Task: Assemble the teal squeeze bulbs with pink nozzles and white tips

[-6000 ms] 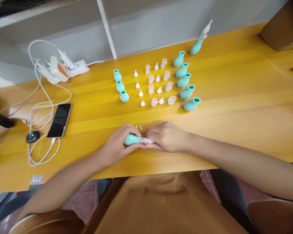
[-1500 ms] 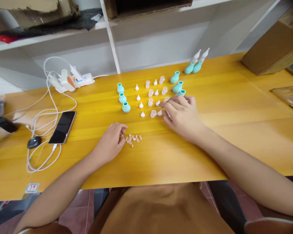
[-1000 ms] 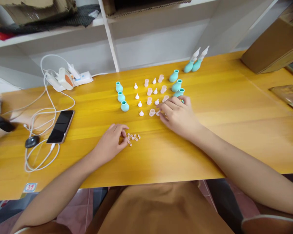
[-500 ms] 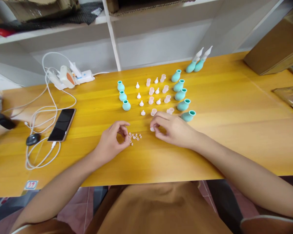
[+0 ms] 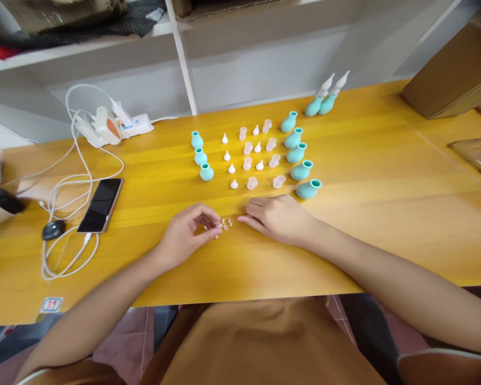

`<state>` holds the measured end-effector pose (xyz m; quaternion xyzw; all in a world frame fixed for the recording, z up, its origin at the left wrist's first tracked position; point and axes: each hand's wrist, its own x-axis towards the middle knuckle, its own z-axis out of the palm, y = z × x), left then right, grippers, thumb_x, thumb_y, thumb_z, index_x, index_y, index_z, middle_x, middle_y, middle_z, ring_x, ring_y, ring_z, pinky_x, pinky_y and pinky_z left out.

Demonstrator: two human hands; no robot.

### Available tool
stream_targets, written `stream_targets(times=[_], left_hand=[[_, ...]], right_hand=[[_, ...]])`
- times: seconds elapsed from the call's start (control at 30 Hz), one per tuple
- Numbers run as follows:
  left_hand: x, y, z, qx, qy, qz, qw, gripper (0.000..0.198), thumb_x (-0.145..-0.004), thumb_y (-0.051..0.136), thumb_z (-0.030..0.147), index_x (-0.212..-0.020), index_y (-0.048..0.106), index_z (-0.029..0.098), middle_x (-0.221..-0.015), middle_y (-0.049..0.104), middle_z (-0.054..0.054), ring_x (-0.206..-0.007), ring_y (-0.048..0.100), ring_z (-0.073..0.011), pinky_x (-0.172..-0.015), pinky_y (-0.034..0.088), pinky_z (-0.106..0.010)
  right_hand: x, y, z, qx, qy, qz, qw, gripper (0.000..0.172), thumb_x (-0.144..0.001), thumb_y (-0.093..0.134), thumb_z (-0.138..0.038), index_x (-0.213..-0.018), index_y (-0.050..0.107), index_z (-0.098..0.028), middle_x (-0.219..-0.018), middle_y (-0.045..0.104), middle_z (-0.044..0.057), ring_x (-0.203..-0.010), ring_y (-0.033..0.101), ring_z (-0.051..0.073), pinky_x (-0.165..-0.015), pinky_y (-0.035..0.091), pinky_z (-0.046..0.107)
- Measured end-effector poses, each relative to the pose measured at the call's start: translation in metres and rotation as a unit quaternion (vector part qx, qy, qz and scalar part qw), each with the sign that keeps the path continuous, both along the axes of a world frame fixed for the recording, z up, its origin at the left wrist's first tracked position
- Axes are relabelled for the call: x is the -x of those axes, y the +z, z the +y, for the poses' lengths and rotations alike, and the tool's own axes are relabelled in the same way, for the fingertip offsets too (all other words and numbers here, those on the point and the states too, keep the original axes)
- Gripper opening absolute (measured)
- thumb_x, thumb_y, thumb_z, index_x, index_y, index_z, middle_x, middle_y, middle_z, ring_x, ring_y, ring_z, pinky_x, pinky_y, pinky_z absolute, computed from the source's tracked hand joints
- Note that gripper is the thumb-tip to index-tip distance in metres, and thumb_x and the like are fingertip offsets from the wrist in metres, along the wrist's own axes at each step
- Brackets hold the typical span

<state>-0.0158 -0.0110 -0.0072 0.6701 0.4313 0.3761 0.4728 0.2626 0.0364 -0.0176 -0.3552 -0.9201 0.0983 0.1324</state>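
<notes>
My left hand point(image 5: 192, 231) is over a small pile of tiny translucent rings point(image 5: 225, 228), thumb and forefinger nearly meeting around one ring at the pile's left side. To the right of the pile, my right hand point(image 5: 276, 216) rests low on the table, fingers curled inward. The small white cone-shaped piece seen in it earlier is now hidden by the fingers. Beyond the hands stand rows of white cone-shaped pieces point(image 5: 234, 184) and clear pink-tinted connectors point(image 5: 252, 183). Teal squeeze bulbs stand at left point(image 5: 207, 172) and lie tilted at right point(image 5: 308, 189).
Two assembled teal bulbs with white tips point(image 5: 327, 104) stand at the back right. A phone point(image 5: 101, 206), white cables and a power strip point(image 5: 138, 125) occupy the left. A cardboard box point(image 5: 449, 75) is at the far right, below a shelf.
My left hand has moved slightly right, covering part of the ring pile, its fingertips closing. My right hand has turned palm down and lower, hiding the white piece that showed at its fingertips.
</notes>
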Motion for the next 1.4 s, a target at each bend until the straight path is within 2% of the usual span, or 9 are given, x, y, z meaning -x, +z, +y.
stream_targets(times=[0.13, 0.27, 0.4, 0.57, 0.7, 0.9, 1.07, 1.23, 1.4], left_hand=[[-0.001, 0.002, -0.002, -0.001, -0.008, -0.056, 0.998, 0.019, -0.085, 0.093, 0.021, -0.095, 0.077, 0.019, -0.093, 0.077, -0.002, -0.085, 0.072, -0.0149, -0.080, 0.059, -0.028], [-0.003, 0.003, -0.009, -0.062, -0.024, -0.101, 0.993, 0.025, -0.080, 0.097, 0.016, -0.093, 0.076, 0.019, -0.089, 0.077, -0.002, -0.082, 0.073, -0.0148, -0.080, 0.061, -0.029], [-0.005, 0.003, -0.016, -0.139, -0.023, -0.114, 0.984, 0.032, -0.078, 0.098, 0.009, -0.097, 0.075, 0.021, -0.087, 0.079, -0.002, -0.082, 0.075, -0.0163, -0.081, 0.062, -0.031], [-0.009, 0.004, -0.019, -0.168, -0.018, -0.113, 0.979, 0.032, -0.078, 0.097, 0.007, -0.096, 0.075, 0.020, -0.088, 0.081, -0.003, -0.082, 0.077, -0.0169, -0.081, 0.064, -0.032], [-0.013, 0.004, -0.019, -0.144, -0.012, -0.146, 0.979, 0.032, -0.077, 0.097, 0.006, -0.095, 0.074, 0.019, -0.087, 0.081, -0.003, -0.081, 0.077, -0.0163, -0.079, 0.066, -0.030], [-0.016, 0.002, -0.018, -0.098, -0.012, -0.182, 0.978, 0.031, -0.078, 0.095, 0.003, -0.092, 0.072, 0.019, -0.089, 0.079, -0.001, -0.086, 0.077, -0.0129, -0.083, 0.064, -0.024], [-0.015, 0.000, -0.017, -0.068, -0.010, -0.188, 0.980, 0.026, -0.082, 0.093, 0.007, -0.088, 0.070, 0.019, -0.088, 0.076, -0.002, -0.083, 0.074, -0.0127, -0.080, 0.063, -0.025], [-0.017, 0.000, -0.015, -0.051, 0.008, -0.164, 0.985, 0.033, -0.075, 0.101, 0.018, -0.084, 0.069, 0.019, -0.084, 0.073, -0.001, -0.078, 0.071, -0.0135, -0.076, 0.062, -0.026], [-0.018, 0.000, -0.014, -0.042, 0.000, -0.150, 0.988, 0.036, -0.071, 0.104, 0.023, -0.080, 0.069, 0.018, -0.080, 0.071, -0.001, -0.077, 0.069, -0.0132, -0.076, 0.060, -0.026]], right_hand=[[0.007, 0.000, -0.002, 0.129, 0.010, 0.152, 0.980, 0.059, -0.118, 0.039, -0.053, -0.078, 0.062, -0.017, -0.075, 0.061, 0.003, -0.065, 0.048, 0.013, -0.066, 0.027, 0.029], [0.022, 0.002, -0.016, 0.338, -0.033, 0.351, 0.873, 0.066, -0.110, 0.049, -0.070, -0.067, 0.045, -0.020, -0.060, 0.037, -0.005, -0.055, 0.032, 0.009, -0.057, 0.029, 0.026], [0.036, 0.000, -0.031, 0.488, -0.034, 0.403, 0.773, 0.067, -0.103, 0.055, -0.079, -0.068, 0.045, -0.022, -0.057, 0.030, -0.008, -0.051, 0.023, 0.008, -0.049, 0.022, 0.025], [0.045, -0.001, -0.042, 0.575, -0.007, 0.436, 0.692, 0.065, -0.105, 0.058, -0.074, -0.069, 0.039, -0.023, -0.056, 0.024, -0.010, -0.049, 0.019, 0.006, -0.047, 0.017, 0.025], [0.049, -0.002, -0.043, 0.606, 0.015, 0.459, 0.649, 0.064, -0.104, 0.062, -0.071, -0.070, 0.041, -0.022, -0.059, 0.025, -0.010, -0.050, 0.024, 0.006, -0.047, 0.023, 0.024], [0.049, -0.003, -0.042, 0.605, 0.037, 0.449, 0.656, 0.065, -0.106, 0.058, -0.073, -0.071, 0.042, -0.021, -0.062, 0.035, -0.008, -0.050, 0.037, 0.006, -0.051, 0.029, 0.025], [0.048, -0.002, -0.043, 0.604, 0.051, 0.443, 0.660, 0.066, -0.107, 0.056, -0.073, -0.069, 0.040, -0.021, -0.060, 0.037, -0.008, -0.050, 0.037, 0.007, -0.052, 0.029, 0.026], [0.049, -0.003, -0.043, 0.607, 0.041, 0.446, 0.657, 0.065, -0.105, 0.058, -0.074, -0.070, 0.042, -0.021, -0.063, 0.038, -0.008, -0.051, 0.038, 0.007, -0.053, 0.031, 0.026], [0.049, -0.004, -0.045, 0.593, 0.043, 0.432, 0.678, 0.067, -0.106, 0.054, -0.076, -0.070, 0.041, -0.021, -0.064, 0.038, -0.007, -0.054, 0.042, 0.008, -0.055, 0.034, 0.026]])
